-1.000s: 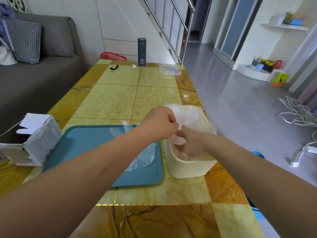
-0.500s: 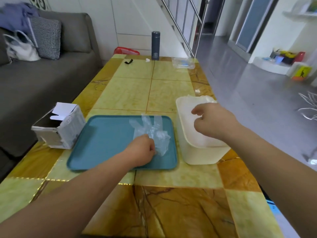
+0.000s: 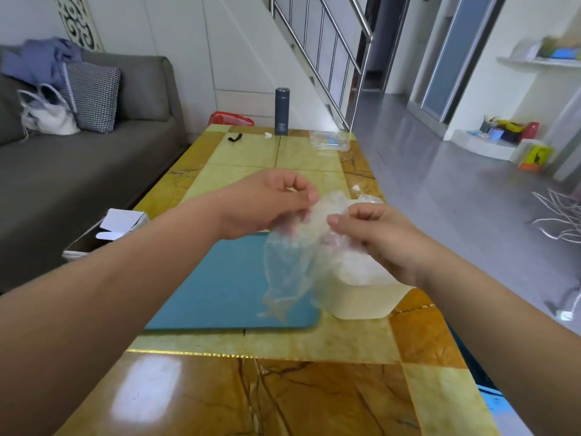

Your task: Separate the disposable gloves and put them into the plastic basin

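Observation:
Thin clear disposable gloves point(image 3: 290, 265) hang in the air above the right edge of a teal tray point(image 3: 226, 287). My left hand point(image 3: 267, 202) pinches their top edge from the left. My right hand point(image 3: 371, 234) pinches the same top edge from the right, a short gap between the two hands. Under my right hand stands the cream plastic basin point(image 3: 361, 297), with crumpled clear gloves inside it. The gloves' fingers dangle down over the tray's front right corner.
A torn white cardboard box point(image 3: 110, 228) sits left of the tray, partly behind my left forearm. At the table's far end are a dark flask point(image 3: 282, 111), a clear plastic pack point(image 3: 328, 141) and a small black item point(image 3: 235, 138). A grey sofa point(image 3: 78, 171) runs along the left.
My left hand has lifted the gloves off the tray. My right hand came away from the basin and took hold of them too; both now hold them up in the air.

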Motion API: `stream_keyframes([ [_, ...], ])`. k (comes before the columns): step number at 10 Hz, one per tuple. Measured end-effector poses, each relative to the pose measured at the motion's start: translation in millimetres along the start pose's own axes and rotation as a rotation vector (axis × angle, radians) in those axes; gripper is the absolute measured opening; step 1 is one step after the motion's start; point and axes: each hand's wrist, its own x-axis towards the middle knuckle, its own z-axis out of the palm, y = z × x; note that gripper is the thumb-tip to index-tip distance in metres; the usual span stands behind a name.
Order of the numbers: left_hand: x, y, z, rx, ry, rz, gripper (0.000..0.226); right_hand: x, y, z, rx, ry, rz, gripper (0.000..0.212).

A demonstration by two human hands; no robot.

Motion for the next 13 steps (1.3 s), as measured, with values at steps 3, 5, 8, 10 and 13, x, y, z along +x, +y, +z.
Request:
stream_keyframes([
  [3, 109, -21, 52, 0.107, 0.209, -0.028, 0.026, 29, 1, -65, -0.398, 0.5, 0.12, 0.03],
  [5, 166, -55, 68, 0.269, 0.305, 0.038, 0.02, 12, 25, -58, -1.13, 0.153, -0.07, 0.069],
  [8, 159, -72, 61, 0.586, 0.404, 0.164, 0.036, 53, 60, -38, -1.103, -0.248, 0.306, 0.08],
  [10, 113, -66, 60, 0.993, -0.025, 0.169, 0.027, 71, 70, -22, -1.137, -0.403, 0.463, 0.064],
  [13, 98, -48, 99, 1.235, -0.256, -0.133, 0.024, 50, 48, -30, -1.096, -0.123, 0.357, 0.058],
])
